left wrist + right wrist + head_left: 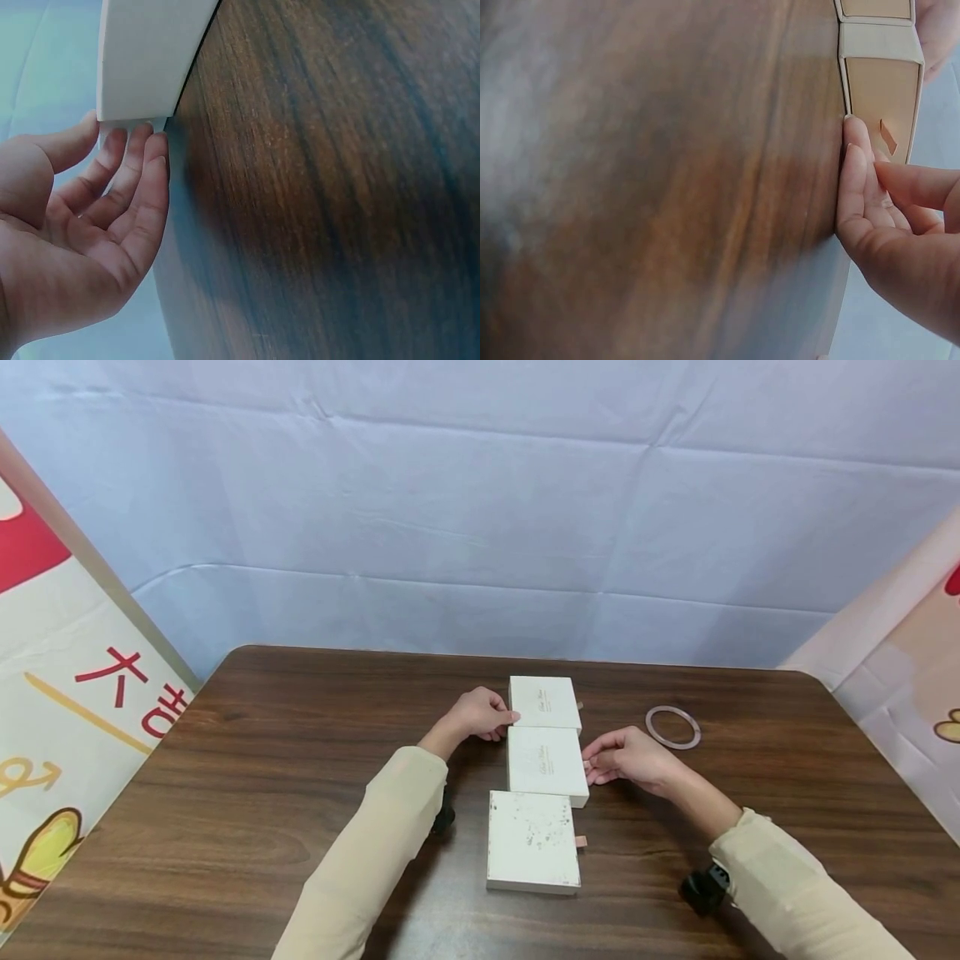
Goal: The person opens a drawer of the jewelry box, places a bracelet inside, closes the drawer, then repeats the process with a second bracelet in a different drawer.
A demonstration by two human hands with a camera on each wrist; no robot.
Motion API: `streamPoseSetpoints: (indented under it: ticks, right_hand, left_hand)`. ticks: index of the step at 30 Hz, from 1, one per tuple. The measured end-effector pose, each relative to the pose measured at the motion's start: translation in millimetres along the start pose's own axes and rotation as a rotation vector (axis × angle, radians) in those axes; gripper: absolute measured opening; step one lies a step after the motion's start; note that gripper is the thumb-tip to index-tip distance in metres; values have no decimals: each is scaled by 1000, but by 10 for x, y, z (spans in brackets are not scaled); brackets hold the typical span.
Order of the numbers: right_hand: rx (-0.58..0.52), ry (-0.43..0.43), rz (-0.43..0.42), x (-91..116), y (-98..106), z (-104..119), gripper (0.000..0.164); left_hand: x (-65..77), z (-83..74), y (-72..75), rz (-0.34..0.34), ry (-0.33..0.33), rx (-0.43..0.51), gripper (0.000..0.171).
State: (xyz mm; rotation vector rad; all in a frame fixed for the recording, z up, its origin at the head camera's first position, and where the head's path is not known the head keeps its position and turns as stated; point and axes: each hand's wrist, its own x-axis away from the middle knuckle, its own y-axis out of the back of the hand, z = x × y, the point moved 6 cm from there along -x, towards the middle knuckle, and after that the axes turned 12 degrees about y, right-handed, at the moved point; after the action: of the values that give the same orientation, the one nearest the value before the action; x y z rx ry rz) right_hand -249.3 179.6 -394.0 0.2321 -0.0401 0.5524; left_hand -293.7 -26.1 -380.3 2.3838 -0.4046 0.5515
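Three flat white boxes lie in a column on the table: a far box (542, 700) and a middle box (542, 758) with faint lettering, and a near box (531, 843) with dark specks. My left hand (480, 713) is at the far box's left side, thumb tip at its upper edge, bent fingers against its end, as the left wrist view shows. My right hand (630, 757) touches the middle box's right side with its fingertips. In the right wrist view, a small ribbon tab (889, 139) sticks out of the box's tan drawer front (877, 94) just beyond those fingertips.
A pale ring (673, 727) lies on the brown wooden table (337, 710) right of the boxes. Another ribbon tab (581, 841) sticks out of the near box's right side. A pale blue cloth (450, 510) hangs behind the table, with a printed cloth (90, 635) on the left.
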Motion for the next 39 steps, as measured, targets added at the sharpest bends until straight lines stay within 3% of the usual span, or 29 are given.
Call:
streamPoseSetpoints:
  ticks: [16, 30, 39]
  right_hand:
    - [-4, -11, 1, 2, 8, 6, 21]
    - [-55, -20, 30, -9, 32, 6, 21]
    - [-34, -16, -5, -76, 138, 42, 24]
  left_hand:
    - [-50, 50, -39, 49, 28, 154, 19]
    - [-70, 59, -58, 42, 35, 163, 18]
    - [-66, 62, -56, 54, 20, 185, 18]
